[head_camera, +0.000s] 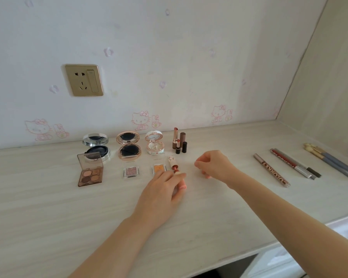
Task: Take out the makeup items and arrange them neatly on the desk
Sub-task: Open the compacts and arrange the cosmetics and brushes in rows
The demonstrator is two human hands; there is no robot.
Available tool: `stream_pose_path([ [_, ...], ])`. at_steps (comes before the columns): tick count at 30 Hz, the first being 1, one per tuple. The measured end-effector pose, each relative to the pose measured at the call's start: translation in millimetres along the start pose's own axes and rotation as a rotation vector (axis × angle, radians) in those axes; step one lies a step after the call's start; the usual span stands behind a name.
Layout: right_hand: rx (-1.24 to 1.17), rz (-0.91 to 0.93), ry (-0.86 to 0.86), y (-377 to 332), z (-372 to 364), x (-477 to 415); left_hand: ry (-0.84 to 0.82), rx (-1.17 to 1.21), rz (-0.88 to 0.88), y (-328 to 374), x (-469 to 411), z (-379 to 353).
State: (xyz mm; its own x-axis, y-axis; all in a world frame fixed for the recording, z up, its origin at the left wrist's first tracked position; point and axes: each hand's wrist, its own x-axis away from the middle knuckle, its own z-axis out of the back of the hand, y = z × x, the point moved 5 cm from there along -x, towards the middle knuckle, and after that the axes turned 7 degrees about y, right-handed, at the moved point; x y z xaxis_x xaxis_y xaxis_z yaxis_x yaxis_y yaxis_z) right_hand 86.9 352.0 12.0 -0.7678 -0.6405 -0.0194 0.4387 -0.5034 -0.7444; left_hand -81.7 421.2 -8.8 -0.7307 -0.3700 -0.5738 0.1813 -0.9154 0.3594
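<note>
Makeup stands in rows on the pale wood desk (48, 207). At the back are an open silver compact (96, 145), a rose-gold compact (129, 146), a white ornate compact (155, 144) and several upright lipsticks (179, 141). In front lie a four-pan eyeshadow palette (90, 171), a pink single eyeshadow (131, 171) and an orange single eyeshadow (158, 167). My left hand (161, 193) pinches the base of a small patterned lipstick (174, 167), whose red tip shows beside its cap (171, 159). My right hand (213, 164) hovers just right of it, fingers loosely curled, with nothing seen in it.
Two long liner pens (271, 170) (295, 163) and two grey-handled brushes (329, 160) lie at an angle at the right. A gold wall socket (83, 80) sits above the desk. The desk's front edge (269, 245) runs at the lower right.
</note>
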Motion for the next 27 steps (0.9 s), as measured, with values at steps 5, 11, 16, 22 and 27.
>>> stream_pose_path([
  [5,0.112,0.066,0.072,25,37,29,0.088,-0.046,-0.029,12,-2,9],
  [11,0.287,0.147,0.199,57,89,58,0.063,0.052,-0.044,44,-25,-5],
  [16,0.329,0.111,0.278,95,124,63,-0.03,0.169,0.017,77,-58,-49],
  [22,0.374,0.047,0.396,141,151,55,-0.147,0.306,0.052,106,-87,-110],
  [27,0.375,-0.015,0.391,165,156,46,-0.2,0.291,0.119,126,-111,-148],
])
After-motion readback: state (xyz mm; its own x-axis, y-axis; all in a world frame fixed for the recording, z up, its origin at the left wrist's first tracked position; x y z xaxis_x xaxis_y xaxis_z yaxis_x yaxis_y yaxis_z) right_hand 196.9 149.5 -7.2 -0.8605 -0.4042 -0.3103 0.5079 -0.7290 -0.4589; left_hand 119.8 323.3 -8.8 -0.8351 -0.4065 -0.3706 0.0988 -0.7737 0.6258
